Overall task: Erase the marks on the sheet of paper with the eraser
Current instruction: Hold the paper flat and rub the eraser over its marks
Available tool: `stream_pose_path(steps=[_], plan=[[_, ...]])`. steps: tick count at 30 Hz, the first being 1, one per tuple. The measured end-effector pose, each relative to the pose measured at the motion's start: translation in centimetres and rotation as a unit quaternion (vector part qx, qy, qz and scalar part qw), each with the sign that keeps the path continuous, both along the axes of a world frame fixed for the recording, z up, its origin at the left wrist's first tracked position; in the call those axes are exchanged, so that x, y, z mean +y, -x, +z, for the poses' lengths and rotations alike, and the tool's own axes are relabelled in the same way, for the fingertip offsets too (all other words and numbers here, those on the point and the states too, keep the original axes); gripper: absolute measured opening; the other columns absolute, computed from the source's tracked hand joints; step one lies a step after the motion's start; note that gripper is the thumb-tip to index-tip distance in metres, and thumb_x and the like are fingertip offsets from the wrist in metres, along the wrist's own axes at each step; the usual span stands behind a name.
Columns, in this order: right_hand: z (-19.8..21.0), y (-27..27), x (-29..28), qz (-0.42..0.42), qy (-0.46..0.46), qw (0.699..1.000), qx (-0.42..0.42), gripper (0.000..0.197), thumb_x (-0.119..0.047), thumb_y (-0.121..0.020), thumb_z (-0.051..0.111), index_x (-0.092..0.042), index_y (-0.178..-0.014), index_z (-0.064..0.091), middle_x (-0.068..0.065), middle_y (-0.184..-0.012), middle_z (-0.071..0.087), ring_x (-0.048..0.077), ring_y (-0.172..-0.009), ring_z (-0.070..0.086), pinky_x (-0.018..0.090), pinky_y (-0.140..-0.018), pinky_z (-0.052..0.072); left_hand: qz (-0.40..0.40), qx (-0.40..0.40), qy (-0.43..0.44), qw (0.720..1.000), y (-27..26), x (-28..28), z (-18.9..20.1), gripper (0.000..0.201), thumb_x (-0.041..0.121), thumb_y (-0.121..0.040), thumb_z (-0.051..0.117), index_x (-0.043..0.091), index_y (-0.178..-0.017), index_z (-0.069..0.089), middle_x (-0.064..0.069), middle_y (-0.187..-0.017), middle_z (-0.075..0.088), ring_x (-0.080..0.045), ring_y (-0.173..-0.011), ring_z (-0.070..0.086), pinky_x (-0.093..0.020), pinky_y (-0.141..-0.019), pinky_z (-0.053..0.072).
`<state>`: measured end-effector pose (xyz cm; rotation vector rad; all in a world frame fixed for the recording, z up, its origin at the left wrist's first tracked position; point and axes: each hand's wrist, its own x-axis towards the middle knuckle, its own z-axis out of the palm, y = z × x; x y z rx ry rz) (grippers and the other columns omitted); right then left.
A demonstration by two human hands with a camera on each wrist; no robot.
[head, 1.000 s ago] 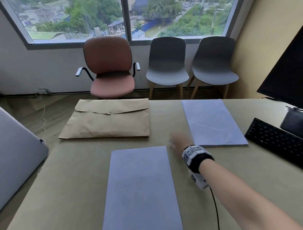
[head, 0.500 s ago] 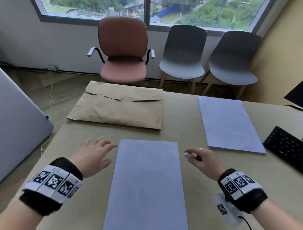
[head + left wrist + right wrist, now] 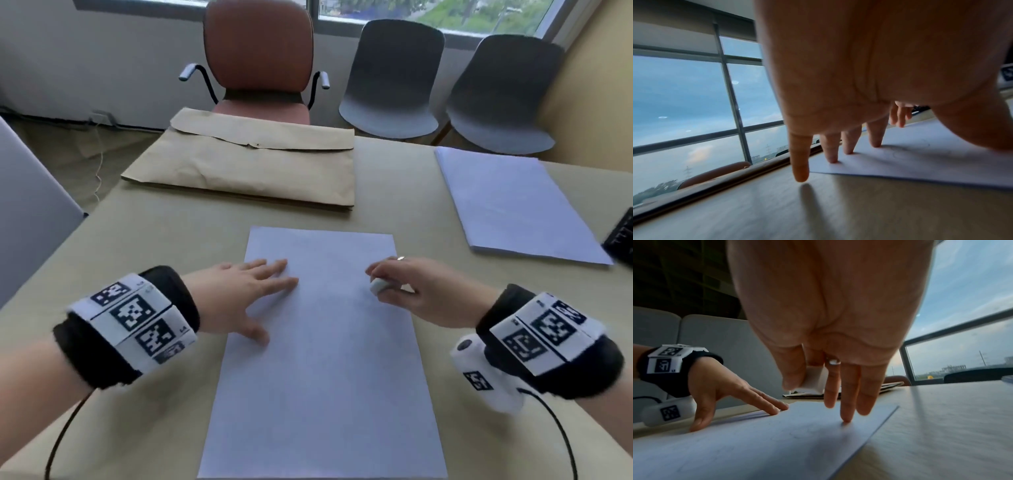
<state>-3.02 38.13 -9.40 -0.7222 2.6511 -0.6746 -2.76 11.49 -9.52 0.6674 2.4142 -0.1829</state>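
Observation:
A white sheet of paper [image 3: 325, 342] lies lengthwise in front of me on the table, with faint pencil marks [image 3: 898, 151] barely showing. My left hand [image 3: 253, 294] lies flat with straight fingers pressing the sheet's left edge [image 3: 740, 404]. My right hand [image 3: 407, 287] pinches a small white eraser [image 3: 377, 285] between thumb and forefinger, just above the sheet's right side. In the right wrist view the eraser [image 3: 813, 379] hangs a little above the paper [image 3: 756, 443] while one fingertip touches it.
A brown paper envelope [image 3: 253, 168] lies at the table's far edge. A stack of white sheets [image 3: 513, 205] sits at the far right beside a black keyboard [image 3: 621, 240]. A red armchair [image 3: 260, 58] and two grey chairs stand beyond the table.
Both hands have come inward onto the sheet: the left went from hovering beside it to pressing its left edge, and the right brought the eraser over its right side. My view tilted down.

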Motion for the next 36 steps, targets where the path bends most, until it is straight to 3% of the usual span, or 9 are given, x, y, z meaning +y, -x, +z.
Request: stream_pose_path(steps=[4, 8, 12, 17, 21, 26, 31, 34, 36], plan=[[0.0, -0.7, -1.5, -0.024, 0.001, 0.999, 0.026, 0.018, -0.017, -0.089, 0.056, -0.011, -0.105, 0.062, -0.001, -0.092, 0.055, 0.013, -0.077, 0.052, 0.014, -0.069, 0.040, 0.029, 0.010, -0.024, 0.999, -0.5, 0.3, 0.2, 0.089, 0.048, -0.086, 0.059, 0.034, -0.150, -0.001, 0.007, -0.158, -0.014, -0.012, -0.147, -0.005, -0.034, -0.119, 0.012], [0.0, -2.1, -2.6, -0.029, -0.021, 0.999, -0.010, 0.015, -0.016, -0.088, 0.056, -0.012, -0.099, 0.066, -0.005, -0.082, 0.056, 0.019, -0.063, 0.061, 0.029, -0.073, 0.050, 0.043, 0.019, -0.024, 0.999, -1.5, 1.4, 0.5, 0.087, 0.039, -0.088, 0.060, 0.024, -0.152, 0.002, 0.001, -0.159, -0.012, -0.014, -0.147, -0.006, -0.033, -0.119, 0.009], [-0.3, -2.9, -3.4, -0.020, -0.060, 0.998, -0.014, 0.016, -0.019, -0.087, 0.057, -0.010, -0.097, 0.065, -0.005, -0.076, 0.059, 0.010, -0.055, 0.058, 0.012, -0.057, 0.043, 0.054, 0.011, -0.039, 0.998, -2.4, 3.7, 1.1, 0.099, 0.053, -0.082, 0.062, 0.025, -0.151, -0.003, 0.001, -0.159, -0.014, -0.014, -0.147, -0.009, -0.039, -0.120, 0.007], [0.0, -2.8, -3.4, -0.039, -0.090, 0.995, -0.007, 0.011, -0.028, -0.084, 0.056, -0.019, -0.085, 0.061, 0.007, -0.068, 0.067, 0.000, -0.036, 0.051, 0.016, -0.049, 0.042, 0.048, -0.014, -0.051, 0.997, -3.4, 6.4, 0.5, 0.113, 0.060, -0.075, 0.066, 0.034, -0.148, -0.016, 0.005, -0.158, -0.018, -0.022, -0.147, -0.010, -0.048, -0.119, 0.005], [0.0, -3.0, -3.3, -0.049, -0.083, 0.995, 0.008, 0.013, -0.024, -0.085, 0.055, -0.014, -0.086, 0.062, 0.002, -0.062, 0.062, 0.009, -0.038, 0.052, 0.017, -0.044, 0.042, 0.048, 0.002, -0.025, 0.999, -4.0, 7.4, 0.0, 0.117, 0.052, -0.075, 0.070, 0.024, -0.149, -0.016, 0.004, -0.158, -0.017, -0.034, -0.145, -0.010, -0.049, -0.117, 0.006], [0.3, -4.9, -3.9, 0.050, -0.108, 0.993, -0.021, 0.030, -0.023, -0.082, 0.056, -0.017, -0.053, 0.050, -0.005, -0.036, 0.046, 0.006, -0.031, 0.044, 0.017, -0.046, 0.040, 0.056, 0.002, -0.024, 0.998, -4.2, 7.5, 0.2, 0.118, 0.049, -0.074, 0.072, 0.022, -0.150, -0.015, 0.004, -0.158, -0.018, -0.033, -0.145, -0.010, -0.046, -0.117, 0.006], [0.5, -2.3, -3.4, -0.006, -0.109, 0.994, 0.027, 0.029, -0.025, -0.079, 0.061, -0.007, -0.057, 0.061, 0.001, -0.050, 0.050, 0.014, -0.045, 0.042, 0.021, -0.047, 0.035, 0.058, -0.007, -0.025, 0.998, -4.0, 7.5, 0.1, 0.119, 0.048, -0.073, 0.073, 0.024, -0.150, -0.015, 0.007, -0.157, -0.019, -0.031, -0.146, -0.012, -0.045, -0.118, 0.005], [-0.6, -4.0, -4.3, 0.057, -0.118, 0.989, 0.074, 0.040, -0.018, -0.080, 0.055, -0.014, -0.043, 0.039, 0.001, -0.041, 0.038, 0.017, -0.046, 0.036, 0.020, -0.047, 0.027, 0.057, -0.007, -0.024, 0.998, -3.8, 7.6, -0.1, 0.121, 0.047, -0.073, 0.074, 0.023, -0.149, -0.017, 0.006, -0.157, -0.020, -0.031, -0.146, -0.012, -0.044, -0.117, 0.006], [-0.8, -4.6, -4.2, 0.091, -0.100, 0.990, 0.041, 0.040, -0.017, -0.081, 0.055, -0.014, -0.044, 0.038, 0.002, -0.041, 0.038, 0.015, -0.045, 0.038, 0.018, -0.045, 0.027, 0.057, -0.006, -0.025, 0.998, -3.8, 7.6, -0.1, 0.121, 0.047, -0.073, 0.074, 0.022, -0.149, -0.017, 0.006, -0.157, -0.020, -0.031, -0.145, -0.012, -0.043, -0.117, 0.007]])
